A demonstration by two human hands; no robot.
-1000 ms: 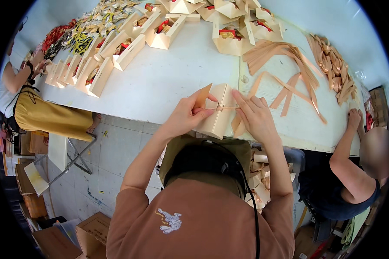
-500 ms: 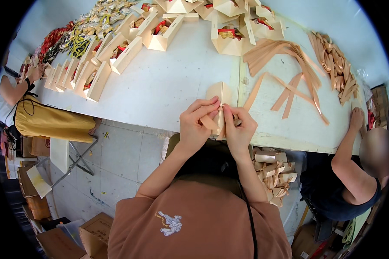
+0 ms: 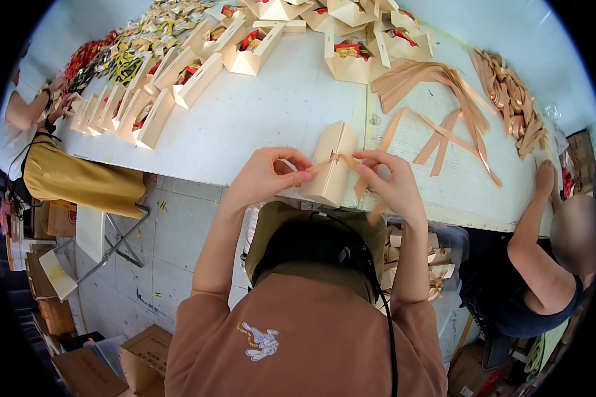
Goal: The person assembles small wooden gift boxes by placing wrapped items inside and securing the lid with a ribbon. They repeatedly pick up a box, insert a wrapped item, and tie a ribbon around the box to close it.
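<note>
A small cream gift box (image 3: 326,183), folded shut, lies on the table edge in front of me. A tan ribbon (image 3: 336,159) runs across its top, crossed over at the middle seam. My left hand (image 3: 269,175) is closed in a pinch on the ribbon's left end beside the box. On the other side my right hand (image 3: 396,187) pinches the right end between thumb and fingers, and a loose tail hangs below it. Whether the crossing is a finished knot is too small to tell.
Open cream boxes (image 3: 153,120) with red and gold packets stand at the far left and back. Loose tan ribbons (image 3: 437,86) lie to the right. Finished boxes (image 3: 437,261) fill a bin below the table. Co-workers sit at left (image 3: 30,132) and right (image 3: 536,271).
My hands have moved apart, drawing the ribbon ends outward to left and right. The box shows more fully now. The left co-worker's arms have shifted.
</note>
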